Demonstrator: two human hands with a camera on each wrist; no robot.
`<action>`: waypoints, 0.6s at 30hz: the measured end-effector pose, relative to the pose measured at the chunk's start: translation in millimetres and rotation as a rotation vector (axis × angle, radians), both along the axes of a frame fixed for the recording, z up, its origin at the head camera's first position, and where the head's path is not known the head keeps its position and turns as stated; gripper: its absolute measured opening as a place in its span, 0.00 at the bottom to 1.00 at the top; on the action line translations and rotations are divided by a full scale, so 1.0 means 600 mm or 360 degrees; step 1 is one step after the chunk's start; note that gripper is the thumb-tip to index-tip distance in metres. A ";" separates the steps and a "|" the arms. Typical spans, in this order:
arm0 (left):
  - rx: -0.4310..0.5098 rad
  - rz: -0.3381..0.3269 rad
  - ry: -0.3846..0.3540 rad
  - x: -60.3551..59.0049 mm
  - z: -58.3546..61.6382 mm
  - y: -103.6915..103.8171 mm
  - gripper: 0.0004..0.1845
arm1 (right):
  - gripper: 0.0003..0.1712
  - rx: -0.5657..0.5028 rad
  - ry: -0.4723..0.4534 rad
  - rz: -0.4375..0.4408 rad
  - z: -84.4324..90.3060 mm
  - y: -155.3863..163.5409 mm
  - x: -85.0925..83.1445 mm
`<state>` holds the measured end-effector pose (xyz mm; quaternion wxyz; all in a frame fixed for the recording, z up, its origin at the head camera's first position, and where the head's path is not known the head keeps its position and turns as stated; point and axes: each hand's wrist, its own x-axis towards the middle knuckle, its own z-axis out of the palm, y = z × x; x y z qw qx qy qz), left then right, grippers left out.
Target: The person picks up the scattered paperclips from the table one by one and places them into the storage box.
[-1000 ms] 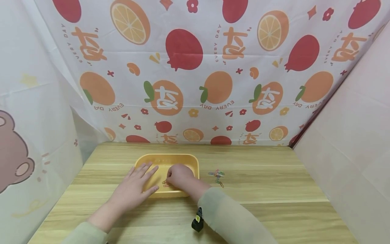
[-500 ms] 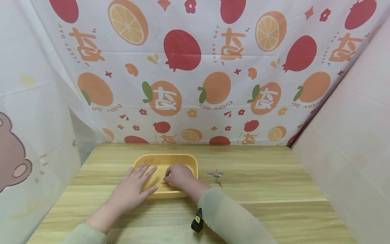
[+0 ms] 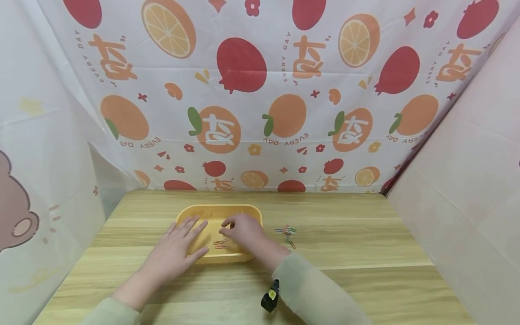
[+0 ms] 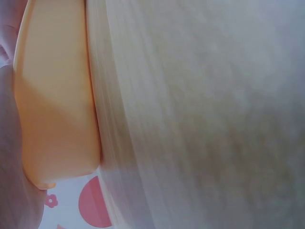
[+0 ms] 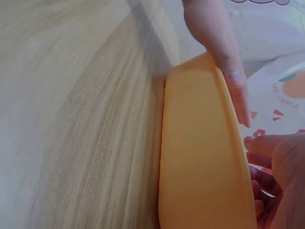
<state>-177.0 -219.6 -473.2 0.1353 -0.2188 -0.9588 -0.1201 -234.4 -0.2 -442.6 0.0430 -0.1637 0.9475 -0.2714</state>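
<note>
The only readable words stand on the fruit-print cloth (image 3: 260,95) hung behind the far edge of the table. "EVERY DAY" is printed in small capitals many times across it: running up beside the large orange character motifs in the upper row, and upside down beneath the round oranges in the lower row, for instance at centre and far right. Each orange motif carries a stylised character, white on the round oranges, which cannot be made out as a word. The yellow tray (image 3: 243,210) shows no readable marking.
</note>
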 end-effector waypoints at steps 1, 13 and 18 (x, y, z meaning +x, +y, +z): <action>-0.0001 0.0001 -0.0001 0.000 0.000 0.000 0.39 | 0.11 -0.0027 0.0005 -0.0007 0.002 0.004 0.001; 0.0015 0.0004 -0.0022 0.002 0.001 0.000 0.38 | 0.12 -0.0204 0.0170 -0.0053 -0.001 0.057 0.004; 0.0008 0.0003 -0.0047 0.003 0.002 0.001 0.38 | 0.13 -0.0296 0.0165 -0.0124 -0.001 0.084 0.008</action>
